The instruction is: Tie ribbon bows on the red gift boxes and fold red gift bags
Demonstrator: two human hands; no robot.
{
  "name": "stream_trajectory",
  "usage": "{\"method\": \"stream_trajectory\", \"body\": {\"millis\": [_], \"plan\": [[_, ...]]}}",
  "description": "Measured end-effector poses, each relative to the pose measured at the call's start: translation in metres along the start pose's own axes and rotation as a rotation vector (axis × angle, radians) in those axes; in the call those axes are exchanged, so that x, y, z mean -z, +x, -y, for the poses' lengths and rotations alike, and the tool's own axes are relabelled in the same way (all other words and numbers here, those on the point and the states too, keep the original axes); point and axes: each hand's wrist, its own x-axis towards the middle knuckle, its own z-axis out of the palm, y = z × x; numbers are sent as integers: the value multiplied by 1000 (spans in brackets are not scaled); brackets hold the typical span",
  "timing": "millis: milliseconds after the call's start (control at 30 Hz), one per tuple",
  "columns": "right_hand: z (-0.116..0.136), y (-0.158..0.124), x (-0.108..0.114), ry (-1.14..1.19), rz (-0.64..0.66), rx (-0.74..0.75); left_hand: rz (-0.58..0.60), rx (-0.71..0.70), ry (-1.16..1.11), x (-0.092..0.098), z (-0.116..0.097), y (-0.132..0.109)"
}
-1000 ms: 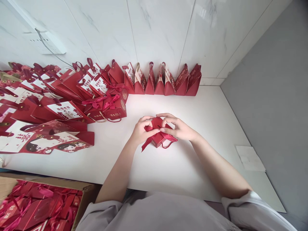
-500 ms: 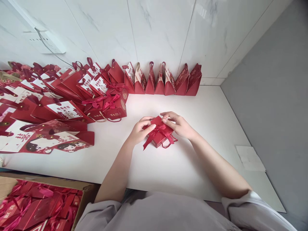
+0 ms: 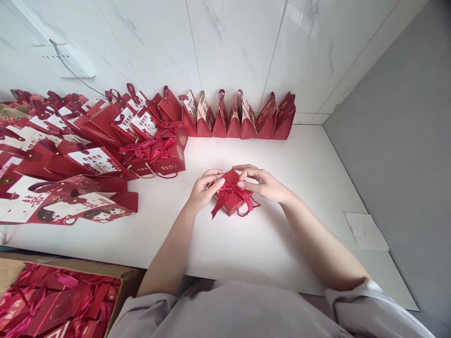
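Note:
A small red gift box (image 3: 231, 205) rests on the white table, set cornerwise to me, with a twisted cord handle at its near side. Across its top runs a red satin ribbon (image 3: 229, 190) tied in a bow, one tail hanging down to the left. My left hand (image 3: 206, 188) is at the box's left side, closed with its thumb on the left loop of the bow. On the other side my right hand (image 3: 260, 183) pinches the right loop between thumb and fingers. Some fingertips are hidden behind the box.
Red gift bags (image 3: 220, 119) stand in a row along the tiled wall. Many more bags (image 3: 95, 162) crowd the table's left, beside finished ribboned boxes (image 3: 169, 157). A cardboard carton (image 3: 127, 286) of red boxes is at lower left. White paper (image 3: 366, 231) lies at right.
Both hands have shifted slightly; the left thumb has drawn back to the left and the right thumb has come lower on the bow. The box stays in place.

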Motion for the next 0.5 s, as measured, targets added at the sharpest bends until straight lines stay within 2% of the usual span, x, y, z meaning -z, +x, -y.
{"method": "stream_trajectory", "body": {"millis": [200, 300, 500], "plan": [[4, 0, 1, -46, 40, -8, -20, -24, 88, -1, 0, 0], [6, 0, 1, -25, 87, -15, -53, -89, 139, -3, 0, 0], [4, 0, -2, 29, 91, -19, -155, -206, 199, -7, 5, 1]]}}
